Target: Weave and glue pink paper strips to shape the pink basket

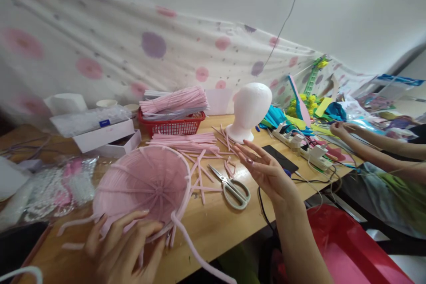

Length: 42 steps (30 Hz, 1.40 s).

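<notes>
My left hand (124, 248) grips the near edge of a round pink woven piece (143, 184) made of pipe cleaners, tilted up over the wooden table (216, 226). A long pink strand (196, 250) hangs from the piece toward me. My right hand (262, 168) is raised over the table with fingers spread and nothing in it, just right of a pair of scissors (233, 188). Cut pink strips (203, 166) lie between the woven piece and the scissors.
A white foam head form (249, 108) stands behind the scissors. A red basket (173, 125) holds pink pipe cleaners. White boxes (100, 135) sit at left, a black phone (281, 159) and power strip (299, 144) at right. Another person's arms (369, 142) reach in from the right.
</notes>
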{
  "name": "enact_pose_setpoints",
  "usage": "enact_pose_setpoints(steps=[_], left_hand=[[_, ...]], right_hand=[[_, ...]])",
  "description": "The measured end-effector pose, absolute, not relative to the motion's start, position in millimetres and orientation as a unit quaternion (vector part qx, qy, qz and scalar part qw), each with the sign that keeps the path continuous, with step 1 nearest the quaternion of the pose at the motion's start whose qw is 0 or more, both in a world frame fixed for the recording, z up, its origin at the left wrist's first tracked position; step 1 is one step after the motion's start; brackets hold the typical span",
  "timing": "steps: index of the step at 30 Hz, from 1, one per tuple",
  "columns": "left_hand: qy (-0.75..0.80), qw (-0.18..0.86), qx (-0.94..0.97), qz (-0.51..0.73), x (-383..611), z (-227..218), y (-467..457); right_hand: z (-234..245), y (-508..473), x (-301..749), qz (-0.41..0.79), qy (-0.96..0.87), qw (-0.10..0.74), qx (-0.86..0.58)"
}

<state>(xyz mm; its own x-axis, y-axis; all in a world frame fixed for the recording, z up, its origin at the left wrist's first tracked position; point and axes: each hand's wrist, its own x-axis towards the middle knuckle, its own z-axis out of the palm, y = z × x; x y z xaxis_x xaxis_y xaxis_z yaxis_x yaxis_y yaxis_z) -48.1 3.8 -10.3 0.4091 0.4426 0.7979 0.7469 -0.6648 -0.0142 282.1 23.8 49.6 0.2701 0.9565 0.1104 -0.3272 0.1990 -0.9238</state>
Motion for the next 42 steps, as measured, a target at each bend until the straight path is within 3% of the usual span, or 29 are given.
enact_pose_setpoints(steps=[2, 5, 11, 13, 19, 27, 31, 38, 42], left_hand=[[-0.366, 0.2, -0.83, -0.371, -49, -6, 2], [-0.394, 0.131, -0.818, -0.398, -44, -8, -2], [-0.433, 0.024, -0.778, -0.455, -31, -13, -8], [-0.426, 0.016, -0.784, -0.452, -29, -11, -8], [-0.434, 0.023, -0.777, -0.455, -22, -9, -7], [-0.409, 0.06, -0.819, -0.397, -9, -2, 1], [-0.461, 0.056, -0.778, -0.424, 3, 5, 4], [-0.471, -0.061, -0.786, -0.396, 1, 29, 5], [-0.423, -0.019, -0.834, -0.354, -28, 32, -1]], right_hand=[[52, 12, 270, 0.455, -0.386, 0.678, -0.43], [49, -13, 244, 0.397, -0.424, 0.648, -0.493], [32, -49, 189, 0.244, -0.66, 0.442, -0.555], [26, -47, 179, 0.226, -0.674, 0.428, -0.558], [13, -36, 171, 0.323, -0.672, 0.372, -0.553], [4, -27, 224, 0.214, -0.672, 0.374, -0.602], [-24, -25, 263, 0.038, -0.567, 0.364, -0.738], [-54, -16, 270, 0.034, -0.628, 0.265, -0.731], [-59, -12, 273, -0.008, -0.614, 0.239, -0.752]])
